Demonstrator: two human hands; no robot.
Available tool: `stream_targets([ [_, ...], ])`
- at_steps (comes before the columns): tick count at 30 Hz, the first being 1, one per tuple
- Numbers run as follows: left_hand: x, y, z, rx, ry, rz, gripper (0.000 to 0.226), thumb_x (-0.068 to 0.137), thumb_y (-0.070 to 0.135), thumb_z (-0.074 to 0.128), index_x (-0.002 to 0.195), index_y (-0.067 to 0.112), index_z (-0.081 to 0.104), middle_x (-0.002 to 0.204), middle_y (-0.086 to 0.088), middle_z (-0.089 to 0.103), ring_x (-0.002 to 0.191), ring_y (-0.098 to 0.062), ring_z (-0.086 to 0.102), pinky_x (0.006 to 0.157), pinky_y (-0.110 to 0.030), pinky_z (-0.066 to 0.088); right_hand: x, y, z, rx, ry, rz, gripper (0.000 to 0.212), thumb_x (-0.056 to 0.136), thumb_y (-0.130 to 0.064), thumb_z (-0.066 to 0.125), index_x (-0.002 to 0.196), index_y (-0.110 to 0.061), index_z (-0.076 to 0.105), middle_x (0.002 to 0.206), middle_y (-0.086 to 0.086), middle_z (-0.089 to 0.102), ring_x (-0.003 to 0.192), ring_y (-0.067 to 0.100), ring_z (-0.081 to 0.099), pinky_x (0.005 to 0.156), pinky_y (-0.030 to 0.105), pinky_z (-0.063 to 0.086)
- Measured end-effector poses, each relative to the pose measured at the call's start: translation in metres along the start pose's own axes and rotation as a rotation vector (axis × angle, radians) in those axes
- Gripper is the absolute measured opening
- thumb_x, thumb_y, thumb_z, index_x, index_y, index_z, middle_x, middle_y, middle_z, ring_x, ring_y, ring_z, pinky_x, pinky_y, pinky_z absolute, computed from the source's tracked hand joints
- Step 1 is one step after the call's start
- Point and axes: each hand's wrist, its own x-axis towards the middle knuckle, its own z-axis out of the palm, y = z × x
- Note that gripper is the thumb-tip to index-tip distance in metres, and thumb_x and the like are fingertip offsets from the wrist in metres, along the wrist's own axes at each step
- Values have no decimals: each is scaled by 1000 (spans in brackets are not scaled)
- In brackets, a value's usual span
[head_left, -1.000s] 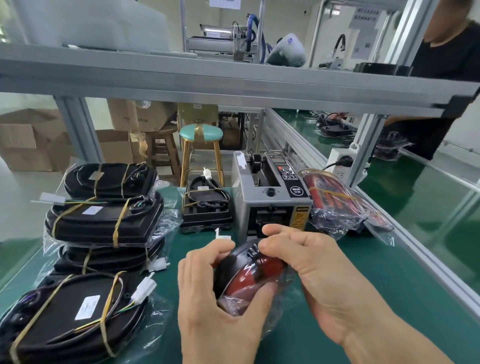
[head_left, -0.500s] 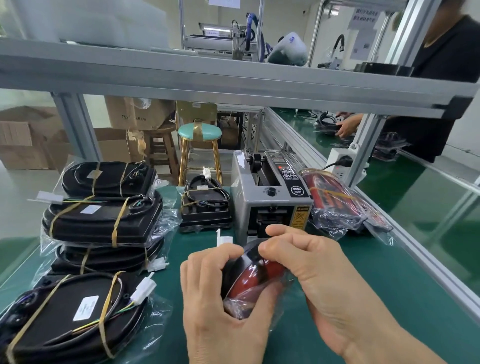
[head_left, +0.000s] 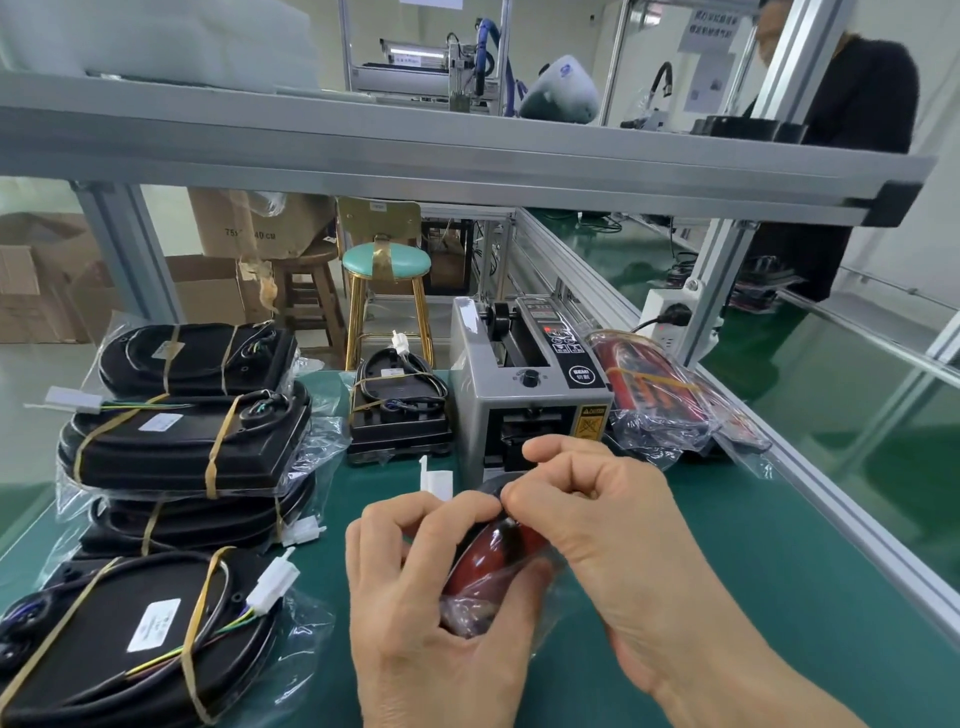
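Head view: I look down on both hands meeting over the green table (head_left: 779, 571), close to the near edge.
Red part: the red part (head_left: 493, 566), glossy with a black rim, sits inside a crinkled clear bag (head_left: 467, 613). It is held between the two hands, just in front of the tape machine.
Left hand: my left hand (head_left: 431, 597) grasps the red part from the left, fingers curled over its top and the thumb pressed on the bagged front.
Right hand: my right hand (head_left: 613, 540) has its fingers curled in, thumb and forefinger pinching at the top edge of the red part. What sits between the tips is too small for me to tell.
Tape machine: the grey tape machine (head_left: 524, 395) stands just beyond the hands, its slot facing me.
White plug: a white plug (head_left: 436, 478) stands up just behind the left fingers.
Left side: bagged black covers (head_left: 182, 441) bound with tan bands are stacked there, wires and plugs sticking out.
Behind: a smaller black pile (head_left: 397, 410) sits beside the machine's left.
Right side: bagged red pieces (head_left: 660, 400) lie against the machine.
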Motion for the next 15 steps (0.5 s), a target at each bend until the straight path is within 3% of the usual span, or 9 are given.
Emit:
stream_targets([
  [2, 0, -1, 0, 10, 2, 10, 38, 60, 44, 76, 96, 37, 64, 95, 9, 51, 87, -26, 57, 65, -35, 51, 3, 2, -3, 19, 14, 31, 8, 60, -9, 72, 59, -17, 69, 95, -9, 63, 76, -2, 60, 64, 18, 42],
  [5, 0, 0, -2, 13, -2, 21, 38, 60, 42, 75, 96, 37, 63, 97, 11, 51, 87, -26, 56, 67, -37, 51, 7, 1, -11, 205, 21, 116, 24, 73, 3, 63, 89, -15, 64, 85, 2, 61, 63, 9, 56, 51, 20, 45],
  [7, 1, 0, -2, 13, 10, 41, 38, 59, 41, 75, 93, 33, 60, 96, 10, 52, 86, -26, 55, 66, -38, 50, 7, 2, -10, 167, -50, 85, 20, 75, -7, 69, 90, -20, 65, 83, -3, 63, 65, 7, 58, 52, 17, 46],
  [9, 1, 1, -1, -10, 36, 50, 38, 60, 40, 76, 91, 30, 58, 94, 10, 54, 82, -27, 56, 63, -40, 48, 6, 6, -4, 4, -117, 13, 21, 71, -22, 77, 89, -26, 67, 84, -11, 66, 74, 3, 62, 62, 14, 47],
  [12, 0, -1, -2, 0, 4, 43, 45, 59, 43, 75, 99, 35, 57, 98, 17, 52, 86, -24, 56, 69, -35, 49, 8, 14, -6, 45, -138, 0, 9, 82, -15, 67, 86, -23, 69, 81, -7, 69, 71, 5, 61, 62, 15, 48],
  [15, -1, -4, -4, 38, -63, 34, 54, 60, 47, 72, 112, 39, 63, 103, 14, 50, 92, -21, 54, 76, -23, 47, 10, 21, -14, 107, -196, -21, 12, 88, -18, 63, 89, -27, 70, 87, -4, 70, 76, 5, 62, 64, 14, 48],
])
